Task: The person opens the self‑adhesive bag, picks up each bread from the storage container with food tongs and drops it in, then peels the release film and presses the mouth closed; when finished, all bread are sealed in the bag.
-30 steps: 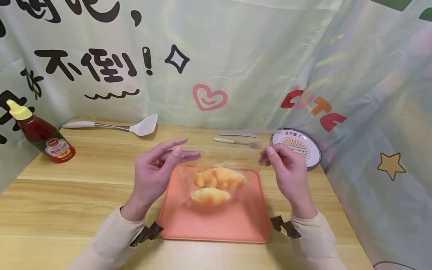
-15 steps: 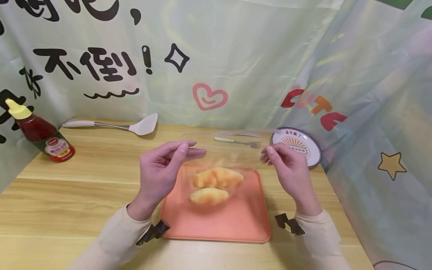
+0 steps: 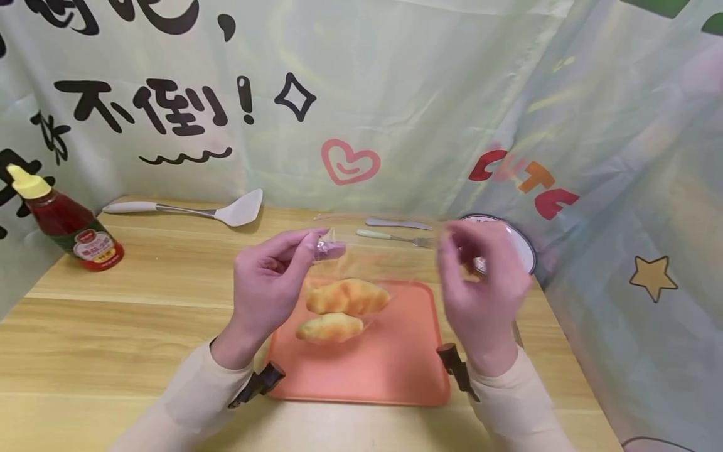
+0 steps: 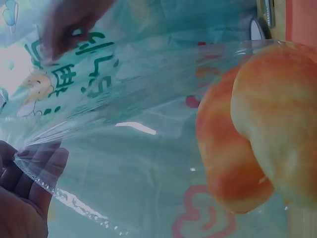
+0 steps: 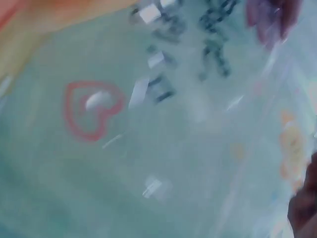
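The head view looks down at both hands; wrist views sit close, sharing the clear plastic bag (image 4: 124,99).

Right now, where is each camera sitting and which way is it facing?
Head: above the table, facing forward and down at the left hand, right hand, clear bag and tray.
Left wrist: beside the bag, looking through it at the bread rolls; left fingertips show.
Right wrist: blurred, facing the bag film.
Head and left wrist views share bag and rolls.
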`<state>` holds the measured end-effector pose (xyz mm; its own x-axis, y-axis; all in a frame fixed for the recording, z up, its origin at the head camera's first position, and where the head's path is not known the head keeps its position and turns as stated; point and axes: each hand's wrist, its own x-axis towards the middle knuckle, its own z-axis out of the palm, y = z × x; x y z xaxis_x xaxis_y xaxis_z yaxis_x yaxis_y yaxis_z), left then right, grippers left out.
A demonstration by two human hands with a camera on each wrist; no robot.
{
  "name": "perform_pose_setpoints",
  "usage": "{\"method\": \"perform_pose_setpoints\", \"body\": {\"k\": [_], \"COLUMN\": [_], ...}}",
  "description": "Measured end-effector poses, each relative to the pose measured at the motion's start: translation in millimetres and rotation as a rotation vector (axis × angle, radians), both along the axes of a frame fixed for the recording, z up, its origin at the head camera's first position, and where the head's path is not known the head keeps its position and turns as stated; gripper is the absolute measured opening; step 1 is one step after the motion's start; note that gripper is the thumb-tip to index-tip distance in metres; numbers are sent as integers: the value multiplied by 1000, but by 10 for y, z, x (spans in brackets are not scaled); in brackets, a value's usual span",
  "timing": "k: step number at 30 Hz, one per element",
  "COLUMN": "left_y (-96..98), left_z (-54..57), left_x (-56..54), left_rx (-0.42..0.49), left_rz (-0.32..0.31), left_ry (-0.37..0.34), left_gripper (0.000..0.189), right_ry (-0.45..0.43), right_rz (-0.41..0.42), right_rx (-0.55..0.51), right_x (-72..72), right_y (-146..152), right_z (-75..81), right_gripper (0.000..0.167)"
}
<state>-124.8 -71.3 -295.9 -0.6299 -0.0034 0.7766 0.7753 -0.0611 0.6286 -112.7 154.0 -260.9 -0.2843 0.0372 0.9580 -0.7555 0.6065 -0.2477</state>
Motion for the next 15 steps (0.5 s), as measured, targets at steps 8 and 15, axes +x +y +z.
{"method": "perform_pose_setpoints", "body": {"k": [8,15], "left_y": [24,11], "left_z": [41,7], "left_x": [40,55], "left_rx": [-63,-57], "left_rz": [93,79], "left_ry": [100,141], "left_gripper": [25,24], "right_ry": [5,5], "right_rz": [306,312], "right_rx": [332,355], "right_x": [-57,-141], "right_y": [-524,-638], "right_z": [159,157], "right_gripper": [11,16]}}
